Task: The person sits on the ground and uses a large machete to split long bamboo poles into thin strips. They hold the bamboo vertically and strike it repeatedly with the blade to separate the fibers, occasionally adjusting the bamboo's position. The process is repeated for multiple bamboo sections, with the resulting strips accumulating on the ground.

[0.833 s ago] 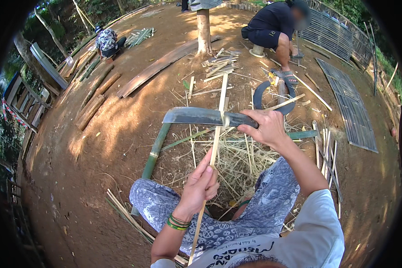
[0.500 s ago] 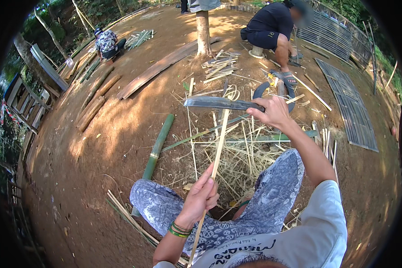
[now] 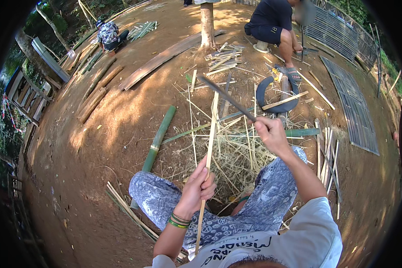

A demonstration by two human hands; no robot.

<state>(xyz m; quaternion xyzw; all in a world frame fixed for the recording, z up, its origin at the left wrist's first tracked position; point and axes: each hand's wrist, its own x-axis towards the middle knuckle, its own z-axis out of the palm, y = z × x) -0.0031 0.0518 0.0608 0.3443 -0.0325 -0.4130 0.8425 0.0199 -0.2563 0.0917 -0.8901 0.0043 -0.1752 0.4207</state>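
My left hand (image 3: 197, 186) is closed around a long, pale bamboo strip (image 3: 211, 136), which runs from my lap up and away between my knees. In my right hand (image 3: 271, 136) is the dark handle of a long-bladed knife (image 3: 227, 98). Its blade slants up to the left, seen nearly edge-on, and crosses near the strip's far end; whether they touch I cannot tell. Beneath them a heap of thin bamboo shavings (image 3: 243, 158) covers the ground between my legs.
A green bamboo pole (image 3: 161, 136) lies left, another green piece (image 3: 303, 132) right. Split strips (image 3: 327, 156) lie by my right knee. Farther off are a black ring (image 3: 260, 96), a tree trunk (image 3: 207, 27), a plank (image 3: 163, 62), a slatted panel (image 3: 350, 105) and two crouching or seated people.
My right hand has come down and nearer, and the knife has turned from almost level to a steep slant. The strip leans slightly more left, and the curled shaving at its far end no longer shows.
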